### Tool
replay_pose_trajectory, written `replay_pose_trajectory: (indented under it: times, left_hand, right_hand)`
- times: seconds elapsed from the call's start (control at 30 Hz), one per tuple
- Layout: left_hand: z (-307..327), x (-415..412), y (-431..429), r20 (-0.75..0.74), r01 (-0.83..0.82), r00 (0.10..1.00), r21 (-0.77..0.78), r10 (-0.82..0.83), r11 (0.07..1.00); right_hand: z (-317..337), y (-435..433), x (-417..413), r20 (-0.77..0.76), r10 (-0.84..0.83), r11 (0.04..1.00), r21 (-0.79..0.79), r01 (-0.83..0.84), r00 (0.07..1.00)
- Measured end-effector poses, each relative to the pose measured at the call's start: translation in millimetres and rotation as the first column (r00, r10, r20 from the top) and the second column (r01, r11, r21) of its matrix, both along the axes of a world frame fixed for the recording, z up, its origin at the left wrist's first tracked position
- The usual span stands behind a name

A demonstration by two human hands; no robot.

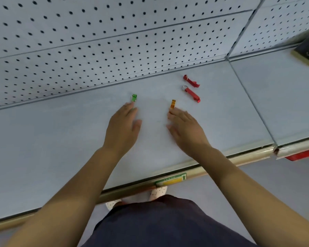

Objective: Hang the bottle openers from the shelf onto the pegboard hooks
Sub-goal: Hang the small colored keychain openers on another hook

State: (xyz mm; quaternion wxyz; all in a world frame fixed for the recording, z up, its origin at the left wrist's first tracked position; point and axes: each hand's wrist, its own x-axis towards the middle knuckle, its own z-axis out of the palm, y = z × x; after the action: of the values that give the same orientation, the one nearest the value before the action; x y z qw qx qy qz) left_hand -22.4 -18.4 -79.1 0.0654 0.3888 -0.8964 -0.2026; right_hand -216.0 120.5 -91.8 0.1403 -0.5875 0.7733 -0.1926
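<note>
Several small bottle openers lie on the pale shelf. My left hand reaches forward with straight fingers, and its fingertips touch the near end of a green opener. My right hand does the same on an orange opener, covering that opener's near end. Two red openers with key rings lie apart to the right, untouched. The white pegboard rises behind the shelf; no hooks show in this view.
A dark box stands at the back right on the neighbouring shelf section. A metal divider separates the two sections. A green and yellow price label sits on the shelf's front rail.
</note>
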Motion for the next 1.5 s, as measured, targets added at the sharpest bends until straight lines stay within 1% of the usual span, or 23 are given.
replay_pose_trajectory:
  times: [0.13,0.2,0.27,0.33,0.4,0.47,0.5,0.57,0.6,0.7,0.8,0.93,1.07,1.13,1.2,1.3,1.4,1.5]
  left_hand:
    - [-0.8,23.4,31.9,-0.139,-0.066,0.988,0.012,0.067,0.998]
    - [0.7,32.9,45.0,-0.178,-0.106,0.978,0.023,0.108,0.994]
    - [4.5,38.6,53.8,-0.209,-0.151,0.965,0.040,0.157,0.988]
    - [9.4,38.6,57.7,-0.237,-0.201,0.949,0.058,0.209,0.978]
    - [14.8,34.0,55.6,-0.260,-0.283,0.916,0.125,0.306,0.951]
    - [19.2,27.2,48.5,-0.247,-0.384,0.864,0.240,0.439,0.892]
    - [20.4,23.9,43.7,-0.222,-0.419,0.847,0.279,0.482,0.864]
    - [20.4,18.6,35.0,-0.162,-0.430,0.854,0.313,0.494,0.847]
    - [19.9,16.7,32.1,-0.141,-0.417,0.866,0.326,0.479,0.849]
    - [15.4,12.8,30.2,-0.120,-0.386,0.886,0.341,0.447,0.857]
    - [11.2,11.9,32.4,-0.126,-0.390,0.885,0.326,0.449,0.861]
    - [13.0,11.3,32.5,-0.112,-0.402,0.881,0.334,0.459,0.853]
    - [17.3,13.6,33.4,-0.099,-0.419,0.872,0.352,0.479,0.837]
    - [20.2,17.2,34.8,-0.114,-0.433,0.853,0.392,0.510,0.812]
    - [24.2,21.4,36.3,-0.132,-0.440,0.829,0.447,0.544,0.779]
    - [31.1,29.0,38.2,-0.144,-0.463,0.785,0.511,0.603,0.724]
    - [39.5,36.4,41.3,-0.131,-0.484,0.756,0.548,0.642,0.682]
    - [48.0,41.2,43.6,-0.100,-0.498,0.729,0.600,0.677,0.626]
  right_hand:
    - [-4.5,26.7,19.1,0.047,0.059,0.990,-0.133,-0.052,0.997]
    - [-0.1,32.4,25.7,0.119,0.035,0.979,-0.205,-0.010,0.992]
    - [3.9,32.4,27.6,0.186,-0.018,0.968,-0.242,0.063,0.982]
    - [6.7,26.7,23.2,0.155,-0.034,0.969,-0.237,0.071,0.987]
    - [10.7,17.9,14.8,0.102,0.016,0.987,-0.163,0.001,0.995]
    - [20.1,10.4,6.1,0.089,0.131,0.991,-0.001,-0.132,0.987]
    - [24.5,7.3,2.2,0.055,0.197,0.976,0.083,-0.201,0.979]
    - [28.1,3.8,-4.0,-0.031,0.302,0.938,0.187,-0.291,0.953]
    - [28.3,3.6,-6.5,-0.035,0.317,0.931,0.203,-0.304,0.948]
    - [27.5,6.4,-8.0,0.062,0.231,0.961,0.142,-0.238,0.971]
    - [24.6,8.2,-4.3,0.057,0.135,0.987,0.080,-0.139,0.989]
    - [26.1,8.3,3.1,0.092,0.050,0.992,0.115,-0.060,0.995]
    - [31.4,8.6,7.8,0.119,0.036,0.983,0.174,-0.057,0.992]
    - [31.6,7.2,9.6,0.116,0.051,0.980,0.187,-0.072,0.992]
    - [29.4,5.5,11.7,0.098,0.063,0.983,0.167,-0.078,0.993]
    - [28.6,5.0,14.1,0.109,0.047,0.990,0.128,-0.061,0.993]
    - [29.9,6.2,14.7,0.152,0.023,0.993,0.115,-0.041,0.988]
    - [37.3,8.2,17.5,0.244,-0.048,0.993,0.114,0.021,0.968]
